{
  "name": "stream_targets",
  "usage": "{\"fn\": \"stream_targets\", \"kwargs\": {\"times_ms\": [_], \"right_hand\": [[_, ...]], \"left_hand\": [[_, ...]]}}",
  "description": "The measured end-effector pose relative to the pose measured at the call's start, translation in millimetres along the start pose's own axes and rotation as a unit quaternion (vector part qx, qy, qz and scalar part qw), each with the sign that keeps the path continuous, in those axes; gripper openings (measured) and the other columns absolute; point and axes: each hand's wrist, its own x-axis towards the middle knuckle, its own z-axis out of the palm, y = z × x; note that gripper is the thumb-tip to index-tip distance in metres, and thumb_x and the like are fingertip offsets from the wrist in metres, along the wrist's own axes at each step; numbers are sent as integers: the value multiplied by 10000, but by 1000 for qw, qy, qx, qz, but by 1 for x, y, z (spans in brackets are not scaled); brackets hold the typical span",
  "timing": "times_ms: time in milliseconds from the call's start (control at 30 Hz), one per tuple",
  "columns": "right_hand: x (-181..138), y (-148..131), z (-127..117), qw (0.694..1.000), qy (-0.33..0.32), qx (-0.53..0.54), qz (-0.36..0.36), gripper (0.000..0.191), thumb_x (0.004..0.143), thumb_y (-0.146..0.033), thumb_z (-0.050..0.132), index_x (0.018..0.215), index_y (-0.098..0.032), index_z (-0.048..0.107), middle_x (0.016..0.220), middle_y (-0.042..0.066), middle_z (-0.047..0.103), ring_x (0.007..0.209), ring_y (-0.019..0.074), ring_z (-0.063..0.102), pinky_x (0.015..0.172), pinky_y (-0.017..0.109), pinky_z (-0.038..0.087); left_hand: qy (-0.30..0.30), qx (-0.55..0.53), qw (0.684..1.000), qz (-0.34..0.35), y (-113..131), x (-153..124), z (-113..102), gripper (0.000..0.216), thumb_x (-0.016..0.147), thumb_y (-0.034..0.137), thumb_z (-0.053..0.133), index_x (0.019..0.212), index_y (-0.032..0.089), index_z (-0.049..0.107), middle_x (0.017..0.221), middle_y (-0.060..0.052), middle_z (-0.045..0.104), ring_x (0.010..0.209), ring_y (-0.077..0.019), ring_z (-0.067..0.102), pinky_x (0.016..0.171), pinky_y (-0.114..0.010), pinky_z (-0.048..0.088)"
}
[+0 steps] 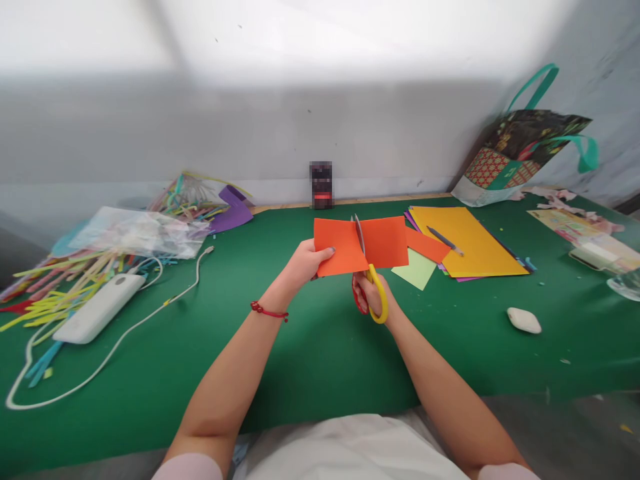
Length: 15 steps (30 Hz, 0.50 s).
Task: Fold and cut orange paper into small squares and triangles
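Observation:
An orange sheet of paper is held up over the green table, with a cut running up through its middle. My left hand grips its left half, thumb on the front face. In my right hand are scissors with yellow and red handles. Their blades stand in the cut, pointing away from me, and the tips show above the sheet's top edge. Just right of the sheet lie another orange piece of paper and a pale green piece.
Yellow paper sheets with a pen lie to the right, before a patterned bag. A white case sits nearer. Leftward are a white power bank, its cable, paper strips and a plastic bag.

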Motion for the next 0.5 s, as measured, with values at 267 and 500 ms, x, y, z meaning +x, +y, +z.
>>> {"fn": "stream_targets", "kwargs": {"times_ms": [267,500], "right_hand": [[0,3,-2,1000,16,-23,4,447,756,-527,553,488,-231,352,267,-76,314,210,91,312,262,234,282],[0,0,-2,999,12,-30,0,452,796,-495,513,466,-230,352,250,-63,325,199,95,321,251,235,287]], "left_hand": [[-3,-11,1000,-3,-5,2,-2,69,701,196,543,693,128,556,454,46,415,351,-50,317,347,-189,203],[-8,-9,1000,4,-5,2,-7,169,670,242,599,781,115,612,534,13,495,403,-67,380,370,-195,245]]}}
